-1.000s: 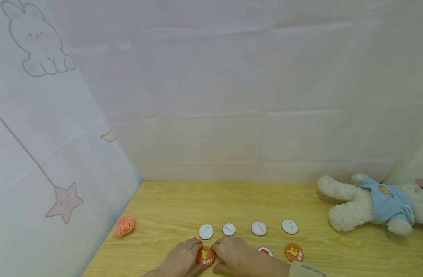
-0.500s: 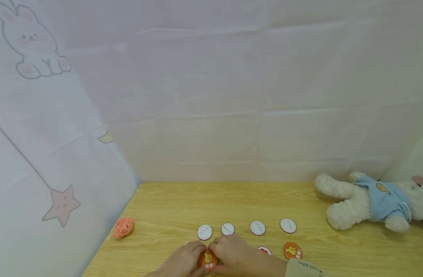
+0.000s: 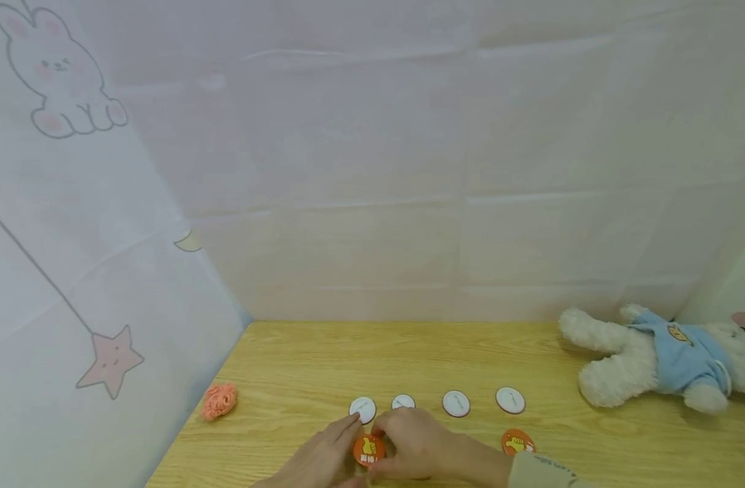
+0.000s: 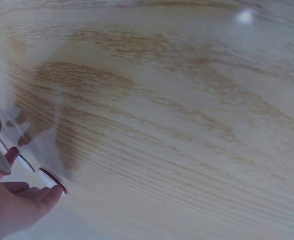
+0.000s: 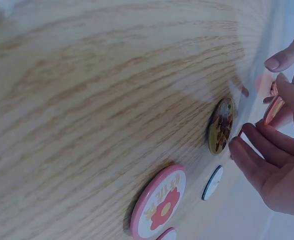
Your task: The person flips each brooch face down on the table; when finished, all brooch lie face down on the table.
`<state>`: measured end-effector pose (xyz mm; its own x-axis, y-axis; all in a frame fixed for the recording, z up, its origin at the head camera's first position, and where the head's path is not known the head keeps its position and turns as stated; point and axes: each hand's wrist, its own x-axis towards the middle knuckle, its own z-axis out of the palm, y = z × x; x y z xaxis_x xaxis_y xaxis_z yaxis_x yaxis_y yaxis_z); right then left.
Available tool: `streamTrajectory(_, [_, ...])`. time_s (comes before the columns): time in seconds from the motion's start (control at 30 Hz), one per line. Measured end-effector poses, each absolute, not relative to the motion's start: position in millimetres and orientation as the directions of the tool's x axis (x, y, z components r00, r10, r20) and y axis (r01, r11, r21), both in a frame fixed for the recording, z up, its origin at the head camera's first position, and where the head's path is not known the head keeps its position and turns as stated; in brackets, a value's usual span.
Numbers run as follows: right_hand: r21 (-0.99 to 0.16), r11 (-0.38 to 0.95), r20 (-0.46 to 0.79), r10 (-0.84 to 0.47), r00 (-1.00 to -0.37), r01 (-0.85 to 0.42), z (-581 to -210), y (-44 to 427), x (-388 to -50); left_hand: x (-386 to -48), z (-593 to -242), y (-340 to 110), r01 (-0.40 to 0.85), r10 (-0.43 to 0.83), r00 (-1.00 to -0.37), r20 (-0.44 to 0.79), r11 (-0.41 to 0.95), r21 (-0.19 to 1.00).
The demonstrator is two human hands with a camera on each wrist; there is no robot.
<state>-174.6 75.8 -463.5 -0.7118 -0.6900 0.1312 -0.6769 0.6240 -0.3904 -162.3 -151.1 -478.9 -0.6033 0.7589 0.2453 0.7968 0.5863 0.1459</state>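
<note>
Here, the right hand [image 3: 411, 444], the nearer one, pinches by its edge a round orange badge with a yellow thumbs-up [image 3: 369, 450], lying leftward between both hands. Just left of that badge, the left hand [image 3: 323, 453] extends straight fingers, grasping nothing. Beyond the badge lies a round white-backed badge [image 3: 363, 409].

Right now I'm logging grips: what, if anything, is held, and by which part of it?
The right hand pinches the round orange badge with the yellow thumbs-up by its rim; whether the left hand touches it cannot be told.
</note>
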Motion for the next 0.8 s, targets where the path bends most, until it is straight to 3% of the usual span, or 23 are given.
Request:
streamTrajectory(0.17, [-0.659,0.504,0.099,-0.677,-0.729,-0.558,-462.7,75.7,-175.3,-162.9,-483.8,-150.6,0.78,0.73,-0.62,0.286,0.613,0.128])
streamTrajectory(0.3, [-0.809,0.395,0.067,-0.674,-0.736,-0.435,-463.3,74.3,-174.3,-162.9,-484.9,-149.2,0.777,0.715,-0.62,0.323,0.618,0.122])
streamTrajectory(0.8, [-0.904,0.326,-0.01,-0.662,-0.749,-0.276,-466.2,70.5,-176.0,-164.4,-480.5,-142.1,0.755,0.68,-0.651,0.336,0.623,0.202])
